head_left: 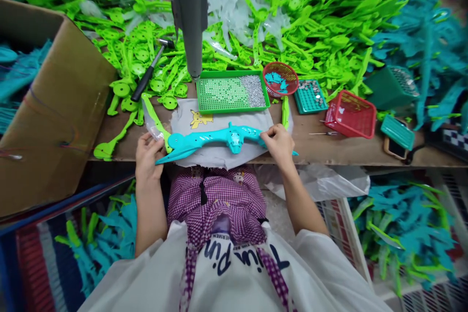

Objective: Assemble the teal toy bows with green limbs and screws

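Note:
A long turquoise plastic piece (219, 139) lies across a grey cloth (215, 122) at the table's front edge. My left hand (148, 156) grips its left end, fingers curled round it near a green strip. My right hand (278, 144) pinches the piece's right end. A green tray (234, 106) strewn with small silver screws sits just behind the cloth, under a grey vertical machine column (190, 14).
A hammer (148, 75) lies left of the tray. Heaps of green parts (321, 24) fill the back, turquoise ones (420, 44) the right. A round red basket (281, 79), a teal tray (310, 96) and a red basket (351, 114) stand right. Cardboard box (54, 107) at left.

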### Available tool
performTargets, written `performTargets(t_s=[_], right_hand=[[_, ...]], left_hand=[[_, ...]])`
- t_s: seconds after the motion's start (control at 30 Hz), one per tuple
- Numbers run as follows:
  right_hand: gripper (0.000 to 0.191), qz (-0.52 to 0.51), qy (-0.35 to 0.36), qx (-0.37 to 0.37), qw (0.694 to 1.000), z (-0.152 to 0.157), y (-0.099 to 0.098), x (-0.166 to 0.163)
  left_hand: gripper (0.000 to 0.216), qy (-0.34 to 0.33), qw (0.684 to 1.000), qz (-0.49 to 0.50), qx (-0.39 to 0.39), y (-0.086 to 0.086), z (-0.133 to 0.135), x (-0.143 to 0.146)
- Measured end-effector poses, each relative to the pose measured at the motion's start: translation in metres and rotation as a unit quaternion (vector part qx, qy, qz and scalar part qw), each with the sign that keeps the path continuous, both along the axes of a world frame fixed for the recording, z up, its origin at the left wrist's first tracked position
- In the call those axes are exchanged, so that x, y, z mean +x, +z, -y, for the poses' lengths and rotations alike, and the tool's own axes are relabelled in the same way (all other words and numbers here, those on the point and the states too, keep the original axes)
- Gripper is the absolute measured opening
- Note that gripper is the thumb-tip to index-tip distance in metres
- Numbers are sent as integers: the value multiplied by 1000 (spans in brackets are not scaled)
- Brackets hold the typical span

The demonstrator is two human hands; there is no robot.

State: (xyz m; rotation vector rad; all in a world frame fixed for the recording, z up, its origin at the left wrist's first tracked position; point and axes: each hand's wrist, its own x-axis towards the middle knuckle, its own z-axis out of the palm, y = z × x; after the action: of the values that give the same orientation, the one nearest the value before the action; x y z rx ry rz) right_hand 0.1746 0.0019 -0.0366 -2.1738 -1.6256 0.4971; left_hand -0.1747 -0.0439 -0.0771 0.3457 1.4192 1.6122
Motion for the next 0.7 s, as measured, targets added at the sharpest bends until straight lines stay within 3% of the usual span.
performTargets(t_s=[0.17, 0.3, 0.37, 0.43, 0.47, 0.5, 0.57, 0.63, 0.7], right_hand=[[20, 34, 71, -49, 996, -7, 6, 8], [18, 64, 135, -54, 987, 1, 25, 14], [26, -3, 147, -4, 989, 20, 32, 1], [34, -174, 188, 7, 967, 45, 27, -31], [37, -287, 239, -68, 925, 57, 20, -54], [42, -397, 276, -173, 858, 67, 10, -78], [59, -570, 223, -318, 724, 80, -11, -128], [65, -675, 141, -341, 638, 81, -27, -166], [63, -719, 87, -340, 599, 76, -32, -185]], left_hand=[[47, 4, 999, 49, -9, 0, 7, 2], [44, 4, 996, 88, -23, 3, 10, 4], [44, -2, 994, 105, -23, 8, 13, 6], [44, -13, 993, 117, -21, 15, 16, 9], [45, -15, 992, 121, -22, 19, 17, 10], [47, -16, 992, 124, -25, 23, 18, 12], [52, -9, 991, 126, -32, 30, 20, 14], [56, 0, 992, 119, -30, 36, 21, 17], [56, -3, 994, 105, -21, 40, 23, 18]])
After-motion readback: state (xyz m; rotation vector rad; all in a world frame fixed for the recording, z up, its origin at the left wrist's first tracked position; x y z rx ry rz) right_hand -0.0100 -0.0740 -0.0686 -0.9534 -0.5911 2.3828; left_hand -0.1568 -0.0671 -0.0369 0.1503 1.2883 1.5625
